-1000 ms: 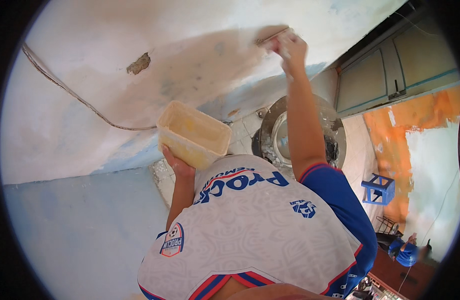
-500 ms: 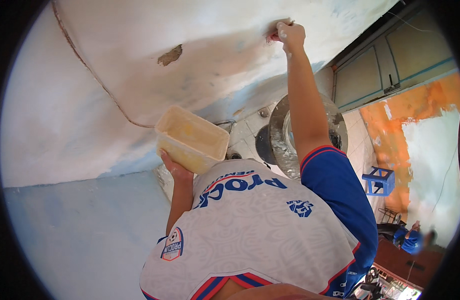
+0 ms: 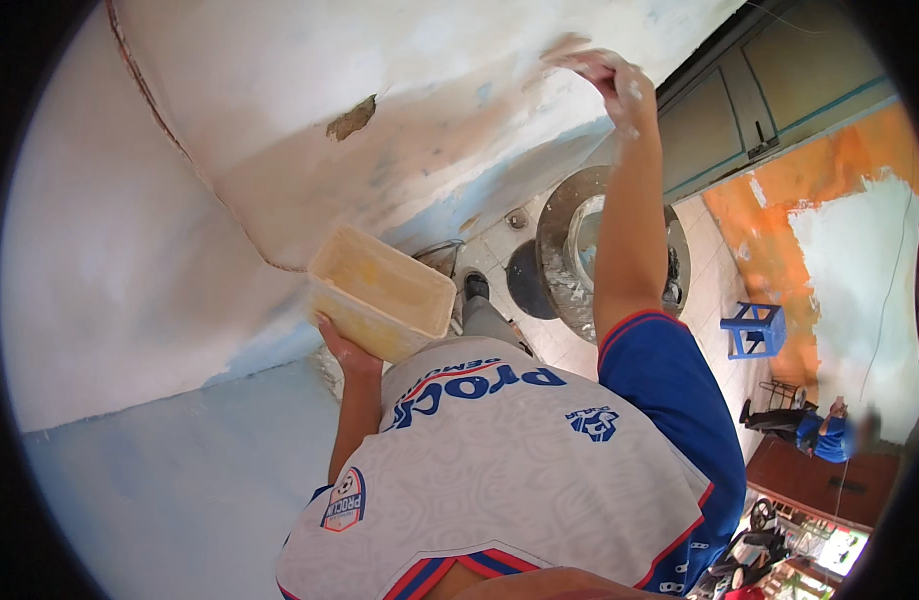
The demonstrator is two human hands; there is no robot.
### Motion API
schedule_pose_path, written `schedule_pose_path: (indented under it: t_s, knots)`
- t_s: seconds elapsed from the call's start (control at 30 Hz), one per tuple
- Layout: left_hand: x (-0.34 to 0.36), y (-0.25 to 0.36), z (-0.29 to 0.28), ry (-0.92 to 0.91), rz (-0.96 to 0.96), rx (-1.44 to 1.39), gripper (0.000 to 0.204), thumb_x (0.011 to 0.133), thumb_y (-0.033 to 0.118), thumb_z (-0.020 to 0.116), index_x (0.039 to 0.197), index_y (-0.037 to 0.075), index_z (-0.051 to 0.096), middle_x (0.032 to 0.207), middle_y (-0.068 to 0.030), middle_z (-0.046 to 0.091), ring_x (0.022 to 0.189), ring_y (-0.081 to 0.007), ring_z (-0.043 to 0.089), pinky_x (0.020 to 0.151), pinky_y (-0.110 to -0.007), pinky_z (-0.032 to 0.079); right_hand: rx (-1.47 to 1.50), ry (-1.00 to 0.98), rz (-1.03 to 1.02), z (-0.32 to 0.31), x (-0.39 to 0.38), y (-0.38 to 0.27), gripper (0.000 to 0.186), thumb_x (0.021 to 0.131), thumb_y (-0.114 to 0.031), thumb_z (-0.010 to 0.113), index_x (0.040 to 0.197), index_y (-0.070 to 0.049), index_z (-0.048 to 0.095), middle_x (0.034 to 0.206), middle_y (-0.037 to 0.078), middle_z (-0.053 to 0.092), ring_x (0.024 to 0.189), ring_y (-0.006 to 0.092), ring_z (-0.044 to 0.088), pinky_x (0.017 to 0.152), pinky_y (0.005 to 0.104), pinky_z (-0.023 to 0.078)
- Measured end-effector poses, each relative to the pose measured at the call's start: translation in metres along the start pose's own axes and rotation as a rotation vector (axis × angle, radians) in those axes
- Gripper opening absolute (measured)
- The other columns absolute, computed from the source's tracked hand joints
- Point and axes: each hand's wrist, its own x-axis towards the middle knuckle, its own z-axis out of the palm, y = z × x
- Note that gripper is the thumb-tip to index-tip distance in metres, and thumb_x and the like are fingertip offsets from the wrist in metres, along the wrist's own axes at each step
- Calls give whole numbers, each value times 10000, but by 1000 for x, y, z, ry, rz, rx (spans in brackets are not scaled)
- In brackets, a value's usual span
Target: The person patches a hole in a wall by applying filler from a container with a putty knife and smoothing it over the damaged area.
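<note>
My left hand [image 3: 350,348] grips the end of a rectangular cream plastic tub [image 3: 380,330]. The tub is tilted, so its smeared, yellow-stained inside shows. My right arm reaches up to the patchy wall [image 3: 420,150], and white smears mark the wrist. Up there, my right hand [image 3: 623,88] is closed with its fingers pointing left along the wall. At the fingertips is a thin brownish blur [image 3: 568,46], perhaps a flat tool; its kind cannot be made out. Left of it the wall has a chipped brown hole [image 3: 352,118].
A cable [image 3: 185,150] runs down the wall. Below my right arm stands a round, splattered table [image 3: 560,290] beside a dark round seat [image 3: 527,280]. A blue stool [image 3: 753,331] stands farther right. Another person [image 3: 825,435] in blue is at lower right, near a brown table [image 3: 830,480].
My right hand has swung right and slightly down along the wall, and its fingers now point left. The tub stays in my left hand. My view has shifted slightly.
</note>
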Motion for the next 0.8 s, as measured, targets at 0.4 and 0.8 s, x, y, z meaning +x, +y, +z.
schedule_pose_path:
  t_s: [0.4,0.8]
  knots:
    - [15,-7,2,-30,-79,-4,693,1046,590,393,1553,119,356,1544,-114,449,1410,-319,445,1177,-470,379,48,67,126,-1,25,8,190,927,11,540,787,97,635,847,187,688,784,316,711,834,434,654]
    - [18,1,-2,8,-32,77,701,1041,588,401,1550,108,360,1540,-128,452,1416,-332,439,1176,-475,381,54,84,227,-1,23,-4,247,966,29,446,870,141,644,872,249,708,822,317,716,924,419,620]
